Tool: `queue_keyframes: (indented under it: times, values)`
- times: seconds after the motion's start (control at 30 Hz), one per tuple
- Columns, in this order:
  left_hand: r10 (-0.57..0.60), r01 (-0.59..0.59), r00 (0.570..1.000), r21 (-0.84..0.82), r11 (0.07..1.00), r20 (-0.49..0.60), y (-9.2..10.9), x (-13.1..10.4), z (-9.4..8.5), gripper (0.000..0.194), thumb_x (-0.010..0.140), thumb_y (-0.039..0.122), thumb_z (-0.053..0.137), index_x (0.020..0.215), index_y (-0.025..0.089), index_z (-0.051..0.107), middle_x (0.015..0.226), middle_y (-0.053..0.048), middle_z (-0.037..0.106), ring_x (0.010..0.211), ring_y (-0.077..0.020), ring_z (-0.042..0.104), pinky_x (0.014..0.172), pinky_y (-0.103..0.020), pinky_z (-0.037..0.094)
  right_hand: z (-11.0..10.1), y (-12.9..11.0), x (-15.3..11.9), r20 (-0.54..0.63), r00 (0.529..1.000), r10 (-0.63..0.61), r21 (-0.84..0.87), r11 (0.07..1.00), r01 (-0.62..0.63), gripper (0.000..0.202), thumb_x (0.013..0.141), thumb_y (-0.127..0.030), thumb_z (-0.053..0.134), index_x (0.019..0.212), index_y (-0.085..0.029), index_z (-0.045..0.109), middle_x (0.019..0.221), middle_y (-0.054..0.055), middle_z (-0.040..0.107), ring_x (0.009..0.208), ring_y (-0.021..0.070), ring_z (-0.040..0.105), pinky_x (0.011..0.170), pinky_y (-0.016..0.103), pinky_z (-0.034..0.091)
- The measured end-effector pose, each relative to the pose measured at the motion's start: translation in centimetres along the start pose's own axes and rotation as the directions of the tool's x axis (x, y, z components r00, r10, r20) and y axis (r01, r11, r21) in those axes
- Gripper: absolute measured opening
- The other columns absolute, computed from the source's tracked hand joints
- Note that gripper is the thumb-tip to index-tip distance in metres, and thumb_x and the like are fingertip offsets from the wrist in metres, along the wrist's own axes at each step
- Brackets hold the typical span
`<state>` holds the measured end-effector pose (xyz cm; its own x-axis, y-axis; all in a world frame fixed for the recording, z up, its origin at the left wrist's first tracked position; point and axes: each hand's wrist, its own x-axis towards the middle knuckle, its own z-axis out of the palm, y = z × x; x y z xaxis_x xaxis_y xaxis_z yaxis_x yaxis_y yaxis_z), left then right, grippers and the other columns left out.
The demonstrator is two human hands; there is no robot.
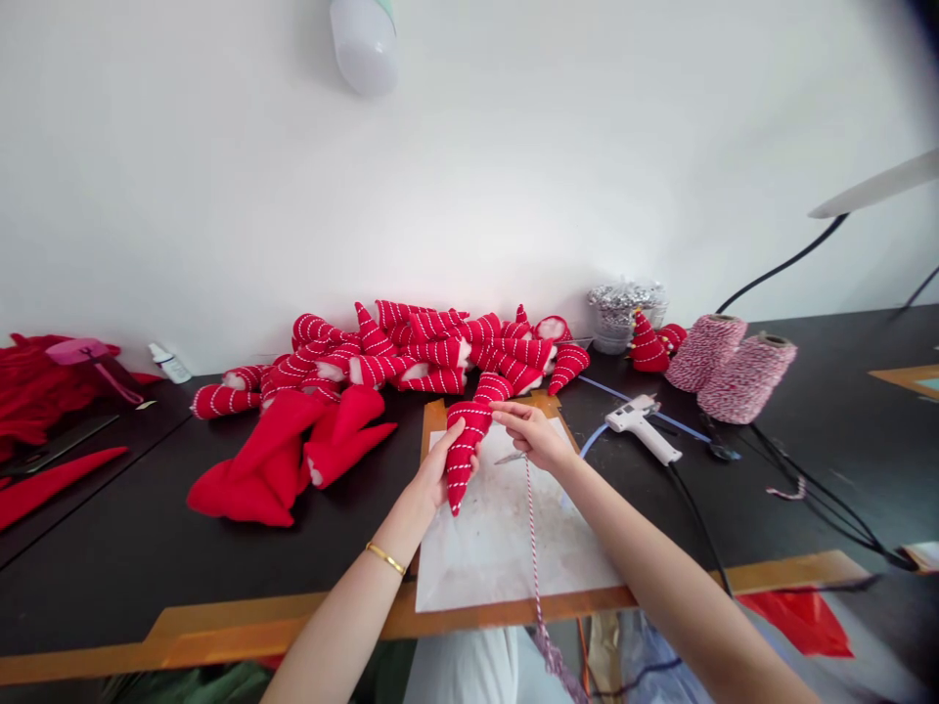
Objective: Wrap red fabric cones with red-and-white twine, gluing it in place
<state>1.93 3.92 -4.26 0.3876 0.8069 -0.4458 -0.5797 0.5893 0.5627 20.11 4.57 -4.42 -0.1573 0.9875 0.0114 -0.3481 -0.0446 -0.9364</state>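
My left hand is wrapped round a red cone with white twine wound about it, its tip pointing down toward me. My right hand is at the cone's wide upper end, fingertips pressed together there. Small scissors show beneath my right palm, partly hidden by it. From that hand a red-and-white twine hangs over the table's front edge. Under both hands lies a white sheet. Just beyond the held cone is another striped cone.
Striped cones are piled along the wall, with plain red cones at left. On the right are a white glue gun with a cable, twine spools, a tub and a lamp.
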Motion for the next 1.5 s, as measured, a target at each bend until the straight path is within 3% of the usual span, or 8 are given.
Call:
queue_keyframes:
  times: [0.27,0.4,0.53,0.67,0.8,0.97,1.27,1.5]
  values:
    - [-0.025,0.021,0.998,0.067,0.998,0.054,-0.3,-0.2,-0.3,0.036,0.091,0.042,0.063,0.11,0.012,0.061,0.083,-0.011,0.071,0.067,-0.016,0.07,0.049,-0.018,0.052,0.0,0.5,0.2,-0.036,0.999,-0.013,-0.105,0.994,0.009,0.05,0.059,-0.049,0.084,0.092,-0.015,0.071,0.049,-0.011,0.035,0.041,0.0028,0.016,0.039,0.022,0.008]
    - [-0.011,-0.003,0.976,0.065,0.998,0.218,-0.4,-0.4,-0.1,0.061,0.09,0.063,0.051,0.118,0.01,0.061,0.101,-0.019,0.073,0.092,-0.0292,0.072,0.07,-0.036,0.06,-0.4,1.0,0.6,-0.105,0.993,-0.061,-0.077,0.996,0.053,0.046,0.059,-0.052,0.082,0.084,-0.017,0.066,0.054,-0.009,0.043,0.04,0.003,0.021,0.038,0.021,0.01]
    - [0.029,-0.061,0.955,0.097,0.993,0.296,-0.9,-0.5,0.2,0.042,0.088,0.038,0.067,0.123,0.017,0.057,0.108,-0.013,0.072,0.101,-0.0292,0.071,0.084,-0.038,0.058,-0.6,1.5,0.9,-0.176,0.982,-0.066,-0.047,0.997,0.058,0.047,0.06,-0.056,0.08,0.082,-0.02,0.059,0.053,-0.011,0.037,0.04,0.004,0.022,0.038,0.021,0.011]
    - [0.124,-0.185,0.944,0.179,0.966,0.306,-1.5,-0.6,0.4,0.066,0.075,0.015,0.08,0.13,0.029,0.046,0.112,-0.005,0.07,0.102,-0.0274,0.071,0.086,-0.037,0.056,-0.6,1.9,1.0,-0.226,0.973,-0.056,-0.034,0.998,0.049,0.046,0.06,-0.055,0.079,0.081,-0.021,0.058,0.052,-0.01,0.036,0.041,0.0048,0.023,0.039,0.022,0.011]
    - [0.11,-0.199,0.933,0.238,0.95,0.343,-1.8,-0.3,0.2,0.077,0.07,0.017,0.084,0.133,0.033,0.042,0.116,-0.006,0.068,0.104,-0.027,0.07,0.086,-0.036,0.056,-0.7,2.1,1.2,-0.267,0.962,-0.048,-0.02,0.999,0.044,0.043,0.062,-0.053,0.078,0.082,-0.021,0.057,0.052,-0.01,0.035,0.042,0.0056,0.022,0.04,0.023,0.012]
    - [0.12,-0.222,0.913,0.226,0.948,0.39,-1.8,0.0,-0.1,0.072,0.074,0.019,0.082,0.133,0.032,0.043,0.114,-0.006,0.068,0.1,-0.0245,0.071,0.083,-0.034,0.055,-0.8,2.0,1.1,-0.274,0.961,-0.046,0.0,0.999,0.048,0.041,0.063,-0.051,0.079,0.082,-0.02,0.058,0.05,-0.011,0.033,0.042,0.0061,0.021,0.042,0.024,0.011]
    - [0.214,-0.31,0.915,0.254,0.916,0.342,-2.0,0.6,-0.7,0.085,0.068,0.013,0.084,0.139,0.033,0.04,0.106,-0.002,0.067,0.089,-0.0174,0.068,0.078,-0.028,0.052,-0.3,2.1,0.9,-0.273,0.96,-0.066,-0.007,0.998,0.067,0.047,0.06,-0.055,0.079,0.084,-0.019,0.059,0.049,-0.012,0.033,0.04,0.005,0.02,0.04,0.023,0.011]
    - [0.3,-0.363,0.912,0.212,0.907,0.278,-1.9,0.9,-0.9,0.067,0.071,0.026,0.085,0.128,0.025,0.051,0.11,-0.005,0.068,0.079,-0.0143,0.065,0.071,-0.026,0.05,0.1,2.1,0.9,-0.24,0.968,-0.076,-0.029,0.997,0.071,0.046,0.063,-0.058,0.076,0.082,-0.019,0.058,0.046,-0.014,0.028,0.039,0.005,0.017,0.04,0.023,0.009]
